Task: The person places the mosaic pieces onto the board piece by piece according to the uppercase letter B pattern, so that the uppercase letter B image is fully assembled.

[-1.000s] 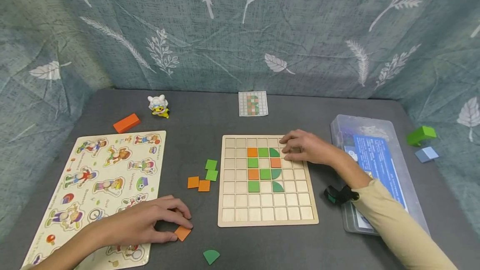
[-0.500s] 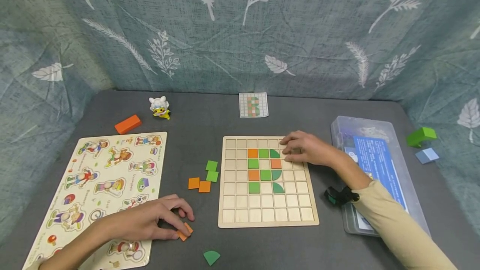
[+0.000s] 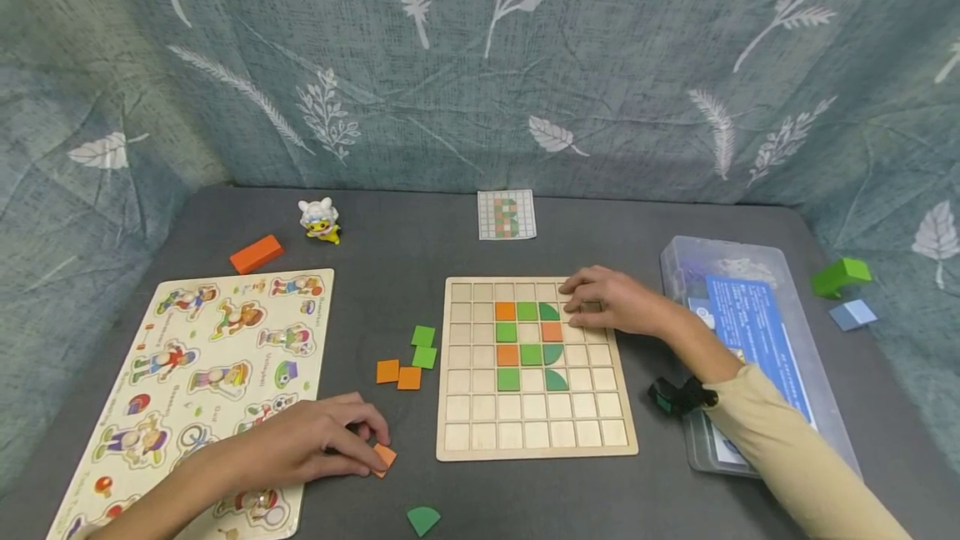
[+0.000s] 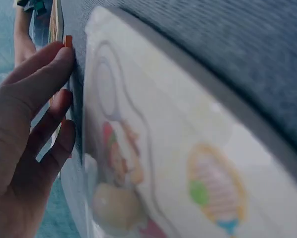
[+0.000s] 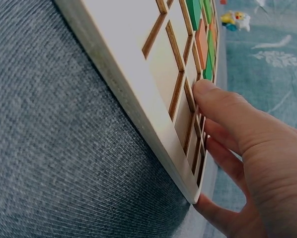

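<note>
A wooden grid board [image 3: 536, 433] lies at the table's middle with orange and green tiles set in its upper cells. My right hand [image 3: 600, 300] rests flat on the board's top right corner, fingers straight beside the orange tile [image 3: 552, 331]; the right wrist view shows the fingers [image 5: 223, 106] lying on the board's cells [image 5: 138, 59]. My left hand [image 3: 315, 440] pinches a small orange square tile [image 3: 385, 457] lifted at the table's front, just left of the board. In the left wrist view the tile's edge [image 4: 68, 40] shows at my fingertips [image 4: 59, 57].
Two orange squares [image 3: 397, 374] and two green squares [image 3: 423, 347] lie left of the board; a green quarter-round [image 3: 423, 519] sits at the front. A picture puzzle [image 3: 195, 373], orange block [image 3: 256, 253], toy figure [image 3: 318, 219], pattern card [image 3: 507, 214], plastic box [image 3: 750, 332] and green block [image 3: 842, 275] surround them.
My left hand has closed on the orange tile, tipped it up off the table and shifted it slightly right. My right hand has stayed on the board.
</note>
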Tool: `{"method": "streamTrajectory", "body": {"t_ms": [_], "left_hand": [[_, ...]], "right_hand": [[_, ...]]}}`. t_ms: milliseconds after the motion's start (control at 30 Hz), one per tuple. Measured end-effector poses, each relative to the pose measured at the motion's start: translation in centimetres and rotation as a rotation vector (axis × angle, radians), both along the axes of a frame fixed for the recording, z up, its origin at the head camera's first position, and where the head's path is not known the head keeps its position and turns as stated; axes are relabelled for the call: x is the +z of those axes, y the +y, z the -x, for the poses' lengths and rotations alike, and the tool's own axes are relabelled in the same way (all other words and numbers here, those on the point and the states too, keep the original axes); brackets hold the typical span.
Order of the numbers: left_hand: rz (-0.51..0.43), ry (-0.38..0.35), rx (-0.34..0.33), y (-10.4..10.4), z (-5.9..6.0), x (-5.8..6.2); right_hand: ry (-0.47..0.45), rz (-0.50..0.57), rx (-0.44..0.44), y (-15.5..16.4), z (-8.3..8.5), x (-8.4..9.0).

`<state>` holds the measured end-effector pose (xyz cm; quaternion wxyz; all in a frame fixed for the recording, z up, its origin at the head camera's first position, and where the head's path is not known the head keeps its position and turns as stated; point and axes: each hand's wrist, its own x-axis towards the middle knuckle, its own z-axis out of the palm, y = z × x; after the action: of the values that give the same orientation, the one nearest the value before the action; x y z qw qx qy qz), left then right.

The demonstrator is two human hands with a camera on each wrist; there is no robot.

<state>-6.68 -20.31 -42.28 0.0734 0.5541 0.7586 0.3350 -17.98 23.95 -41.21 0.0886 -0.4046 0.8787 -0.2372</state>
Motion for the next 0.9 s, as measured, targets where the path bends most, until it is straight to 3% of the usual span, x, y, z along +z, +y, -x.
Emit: {"method": "streamTrajectory", "body": {"t_ms": [67, 100, 200, 300, 433, 667, 900], "left_hand": [[-0.013, 0.092, -0.013, 0.2, 0.1, 0.1], [-0.027, 0.1, -0.01, 0.4, 0.1, 0.3], [-0.079, 0.055, 0.027, 1.2, 0.2, 0.9], [-0.125, -0.003, 0.112, 3.0, 0.6, 1.9], [-0.109, 0.026, 0.218, 6.6, 1.8, 2.7], [0.035, 0.087, 0.246, 12.2, 3.6, 1.9], [0.085, 0.132, 0.248, 15.5, 4.4, 1.2]], "right_hand": [[0.0, 0.004, 0.0, 0.0, 0.0, 0.0], [0.001, 0.003, 0.001, -0.1, 0.0, -0.1], [0.009, 0.006, 0.005, -0.1, -0.1, -0.1], [0.017, 0.005, 0.009, -0.1, 0.0, -0.2], [0.025, 0.009, 0.003, 0.0, 0.0, -0.1], [0.023, 0.006, 0.015, -0.2, -0.1, -0.1], [0.024, 0.017, 0.009, 0.0, 0.0, 0.0]]}}
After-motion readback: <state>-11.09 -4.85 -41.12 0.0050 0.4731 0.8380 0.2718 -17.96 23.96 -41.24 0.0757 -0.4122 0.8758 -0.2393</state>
